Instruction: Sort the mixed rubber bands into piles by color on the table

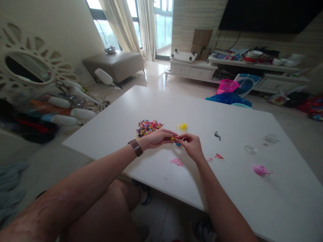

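Note:
My left hand (156, 138), with a brown-strapped watch (135, 148) on its wrist, is over the white table (161, 104), fingers closed on a few small rubber bands (173, 138), yellow and red ones among them. Thumb and forefinger of my right hand (191, 145) pinch at the same spot, so the fingertips of both hands nearly meet. Beside my left hand lies a mixed-colour pile of rubber bands (148, 127). Just beyond the fingers sits a yellow heap (183, 127). Blue bands (178, 144) show beneath them, partly hidden. Pink bands (177, 162) lie nearer me.
To the right lie black bands (217, 135), red bands (219, 156), a pink pouch-like thing (261, 170) and a clear plastic container (271, 139). Past the table are a pink basket (227, 86) and a low TV cabinet (191, 71). A lamp with white shades (84, 114) stands left.

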`<state>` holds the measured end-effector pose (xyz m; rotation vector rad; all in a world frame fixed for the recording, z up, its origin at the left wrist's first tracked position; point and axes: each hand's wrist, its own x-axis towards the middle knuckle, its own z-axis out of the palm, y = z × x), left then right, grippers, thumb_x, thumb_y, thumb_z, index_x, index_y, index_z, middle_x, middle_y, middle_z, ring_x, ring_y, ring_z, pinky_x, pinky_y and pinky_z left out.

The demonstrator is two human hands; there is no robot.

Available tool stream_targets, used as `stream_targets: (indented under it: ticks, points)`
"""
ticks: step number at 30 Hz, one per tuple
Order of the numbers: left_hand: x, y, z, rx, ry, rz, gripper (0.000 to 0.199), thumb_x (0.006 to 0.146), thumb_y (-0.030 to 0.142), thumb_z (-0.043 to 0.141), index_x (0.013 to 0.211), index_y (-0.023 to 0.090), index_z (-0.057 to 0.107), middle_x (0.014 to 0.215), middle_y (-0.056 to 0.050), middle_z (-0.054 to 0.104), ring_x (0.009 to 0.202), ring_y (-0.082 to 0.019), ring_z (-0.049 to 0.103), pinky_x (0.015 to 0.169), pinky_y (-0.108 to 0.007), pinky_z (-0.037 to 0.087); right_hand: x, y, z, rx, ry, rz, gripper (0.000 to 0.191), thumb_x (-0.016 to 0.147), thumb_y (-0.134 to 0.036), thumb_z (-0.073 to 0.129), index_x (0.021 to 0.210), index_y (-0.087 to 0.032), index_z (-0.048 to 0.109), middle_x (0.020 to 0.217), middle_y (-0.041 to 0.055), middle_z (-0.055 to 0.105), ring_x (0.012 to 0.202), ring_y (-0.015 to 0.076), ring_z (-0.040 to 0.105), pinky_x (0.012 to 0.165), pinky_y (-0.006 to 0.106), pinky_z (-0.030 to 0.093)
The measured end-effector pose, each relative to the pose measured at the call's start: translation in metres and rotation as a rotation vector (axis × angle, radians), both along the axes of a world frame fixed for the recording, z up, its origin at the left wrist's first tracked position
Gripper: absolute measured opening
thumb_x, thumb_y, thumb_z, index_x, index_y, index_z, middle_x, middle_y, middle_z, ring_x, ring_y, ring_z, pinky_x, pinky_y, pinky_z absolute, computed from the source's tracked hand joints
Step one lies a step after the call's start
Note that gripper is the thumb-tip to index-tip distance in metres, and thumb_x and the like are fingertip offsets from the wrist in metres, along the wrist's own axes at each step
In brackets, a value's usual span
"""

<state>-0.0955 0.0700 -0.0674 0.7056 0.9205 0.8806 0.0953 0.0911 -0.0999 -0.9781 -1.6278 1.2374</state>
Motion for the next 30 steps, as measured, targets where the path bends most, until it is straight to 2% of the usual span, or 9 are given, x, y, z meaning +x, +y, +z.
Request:
stream_targets:
  ticks: [4,10,15,17,20,24,27,30]
  points:
    - [-0.002,0.001,0.0,-0.03,0.003,0.029,0.021,0.093,0.004,0.053,0.093,0.005,0.073,0.099,-0.017,0.075,0.092,-0.016,0.071,0.1,-0.03,0.052,0.002,0.001,-0.001,-0.083,0.097,-0.034,0.024,0.069,-0.039,0.082,0.076,-0.018,0.075,0.074,0.0047,0.073,0.066,0.0171,0.065,0.063,0.029,0.052]
    - [-0.001,0.001,0.003,-0.05,-0.01,0.031,0.023,0.094,0.003,0.049,0.094,0.004,0.073,0.101,-0.018,0.074,0.094,-0.017,0.071,0.101,-0.029,0.052,0.004,0.001,-0.003,-0.041,0.112,-0.108,0.022,0.07,-0.037,0.08,0.077,-0.018,0.073,0.074,0.0036,0.072,0.068,0.0168,0.065,0.067,0.03,0.054]
    - [0.004,0.0,0.006,-0.073,-0.037,0.047,0.024,0.094,0.002,0.049,0.094,0.002,0.073,0.106,-0.02,0.073,0.096,-0.018,0.072,0.101,-0.029,0.052,0.014,0.0,0.006,0.017,0.088,-0.185,0.022,0.072,-0.038,0.078,0.078,-0.018,0.072,0.076,0.0045,0.073,0.071,0.0181,0.067,0.071,0.032,0.055]
    - [0.007,0.0,0.007,-0.092,-0.044,0.057,0.025,0.094,0.002,0.048,0.093,0.002,0.073,0.105,-0.02,0.073,0.093,-0.017,0.072,0.101,-0.029,0.052,0.034,0.003,0.009,0.064,0.068,-0.27,0.021,0.072,-0.038,0.077,0.078,-0.018,0.071,0.075,0.0043,0.072,0.07,0.0178,0.066,0.068,0.032,0.055]
    - [0.009,-0.001,0.009,-0.099,-0.047,0.047,0.024,0.094,0.001,0.048,0.092,0.002,0.073,0.104,-0.02,0.073,0.092,-0.017,0.073,0.103,-0.03,0.051,0.084,0.005,0.008,0.122,0.002,-0.454,0.022,0.072,-0.037,0.077,0.082,-0.018,0.071,0.077,0.0039,0.071,0.071,0.0175,0.065,0.069,0.031,0.054]
    - [0.01,-0.001,0.007,-0.092,-0.024,0.026,0.02,0.093,0.003,0.052,0.092,0.003,0.072,0.103,-0.021,0.073,0.092,-0.018,0.073,0.104,-0.032,0.051,0.155,-0.001,-0.005,0.117,-0.312,-0.571,0.025,0.072,-0.038,0.074,0.085,-0.017,0.072,0.078,0.006,0.071,0.066,0.0181,0.063,0.062,0.031,0.051]
    - [0.011,0.0,0.004,-0.097,-0.011,0.041,0.021,0.093,0.003,0.051,0.092,0.002,0.072,0.105,-0.021,0.073,0.093,-0.019,0.073,0.105,-0.033,0.05,0.183,-0.006,-0.014,0.143,-0.551,-0.569,0.027,0.073,-0.042,0.07,0.084,-0.018,0.072,0.075,0.0061,0.071,0.065,0.0196,0.063,0.06,0.031,0.048]
    - [0.013,0.001,0.003,-0.104,-0.014,0.052,0.023,0.093,0.002,0.049,0.092,0.002,0.072,0.107,-0.021,0.072,0.095,-0.02,0.073,0.105,-0.032,0.05,0.187,-0.008,-0.014,0.186,-0.695,-0.502,0.023,0.075,-0.041,0.068,0.081,-0.019,0.072,0.073,0.0061,0.071,0.067,0.0211,0.063,0.066,0.034,0.048]
